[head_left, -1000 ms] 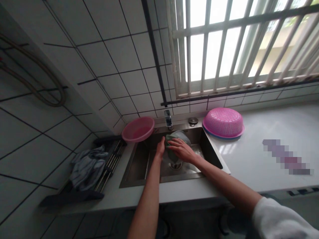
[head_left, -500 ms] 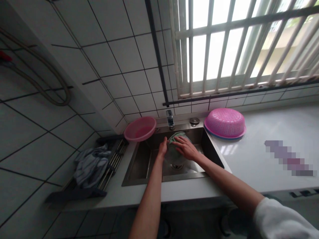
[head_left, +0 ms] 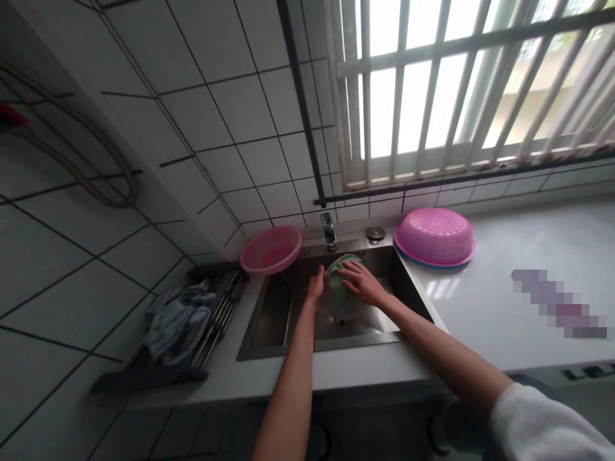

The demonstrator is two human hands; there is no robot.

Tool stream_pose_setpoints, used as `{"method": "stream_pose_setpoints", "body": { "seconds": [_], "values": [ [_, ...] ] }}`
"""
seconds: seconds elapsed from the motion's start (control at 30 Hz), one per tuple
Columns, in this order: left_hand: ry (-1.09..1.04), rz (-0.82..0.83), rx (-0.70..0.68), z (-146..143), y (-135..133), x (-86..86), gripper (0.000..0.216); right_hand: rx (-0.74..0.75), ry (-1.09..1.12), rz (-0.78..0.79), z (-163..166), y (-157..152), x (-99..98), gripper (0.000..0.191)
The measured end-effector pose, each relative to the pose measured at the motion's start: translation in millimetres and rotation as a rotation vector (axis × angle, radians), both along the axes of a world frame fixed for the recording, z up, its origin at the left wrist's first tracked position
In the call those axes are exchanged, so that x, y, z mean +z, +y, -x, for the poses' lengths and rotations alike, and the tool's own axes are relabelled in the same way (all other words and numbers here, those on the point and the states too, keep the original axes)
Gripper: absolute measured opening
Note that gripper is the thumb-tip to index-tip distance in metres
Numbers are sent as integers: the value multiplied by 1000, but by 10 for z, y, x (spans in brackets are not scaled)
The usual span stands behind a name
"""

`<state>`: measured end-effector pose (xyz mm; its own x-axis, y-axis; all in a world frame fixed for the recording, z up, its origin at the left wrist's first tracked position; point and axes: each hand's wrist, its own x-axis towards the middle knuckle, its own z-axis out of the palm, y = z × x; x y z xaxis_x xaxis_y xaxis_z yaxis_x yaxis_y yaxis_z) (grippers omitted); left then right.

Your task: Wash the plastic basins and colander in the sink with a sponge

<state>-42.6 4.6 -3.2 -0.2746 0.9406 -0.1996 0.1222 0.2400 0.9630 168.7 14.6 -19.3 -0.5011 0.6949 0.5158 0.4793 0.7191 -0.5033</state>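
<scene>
Both my hands are down in the steel sink (head_left: 269, 320), under the tap (head_left: 328, 230). My left hand (head_left: 316, 287) grips the left edge of a pale round dish (head_left: 339, 302) held over the drain. My right hand (head_left: 360, 282) lies across the dish with its fingers pressed on a green cloth (head_left: 344, 261) that covers the dish's upper part. Whether water runs from the tap cannot be made out.
A pink basin (head_left: 270, 249) sits at the sink's back left corner. An upturned pink colander (head_left: 435, 236) rests on the white counter (head_left: 504, 307) to the right. A grey-blue rag (head_left: 177, 319) lies on a dark drying rack (head_left: 211, 320) to the left. Tiled walls and a barred window stand behind.
My right hand has slid a little over the cloth on the dish, and more green cloth shows near the tap. The left hand stays at the dish's edge.
</scene>
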Motion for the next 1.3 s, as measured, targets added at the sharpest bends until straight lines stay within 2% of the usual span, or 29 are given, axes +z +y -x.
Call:
{"method": "stream_pose_setpoints", "body": {
  "seconds": [0.07,0.13,0.2,0.27,0.33,0.37,0.43,0.57,0.63,0.7,0.8,0.9,0.97,1.03,1.1,1.17,1.3],
  "values": [
    [-17,1,-11,-26,7,4,72,-141,83,101,-97,112,-63,46],
    [-4,-32,-7,-37,22,10,69,-168,85,105,-96,96,-71,46],
    [20,-92,-13,-31,33,12,68,-72,6,10,0,-33,-20,44],
    [35,-166,-20,-17,32,5,68,103,-103,-109,126,-188,63,40],
    [42,-209,-25,-9,24,-5,68,233,-159,-168,198,-275,131,40],
    [41,-212,-24,-9,21,-9,68,252,-157,-168,198,-273,146,41],
    [30,-188,-30,-14,25,-14,65,180,-90,-109,132,-182,124,43],
    [104,-162,14,25,65,-1,47,-135,107,127,-72,109,-72,45],
    [222,-218,85,89,84,5,33,-168,130,186,-104,181,-171,46],
    [300,-249,174,165,93,8,23,-118,112,183,-68,180,-225,47],
    [306,-191,230,242,94,19,30,-68,49,152,51,80,-191,50],
    [251,-38,174,247,84,53,40,13,-58,61,164,-100,-46,49],
    [231,31,131,220,71,81,48,139,-134,-51,225,-235,67,43],
    [220,28,125,182,51,103,50,265,-189,-146,268,-329,151,38],
    [179,-9,130,136,27,111,51,314,-197,-176,269,-332,178,36],
    [88,-20,116,88,7,102,54,243,-132,-129,207,-229,143,35],
    [-60,45,87,6,4,47,61,-81,83,84,-10,74,-7,44]
  ]
}}
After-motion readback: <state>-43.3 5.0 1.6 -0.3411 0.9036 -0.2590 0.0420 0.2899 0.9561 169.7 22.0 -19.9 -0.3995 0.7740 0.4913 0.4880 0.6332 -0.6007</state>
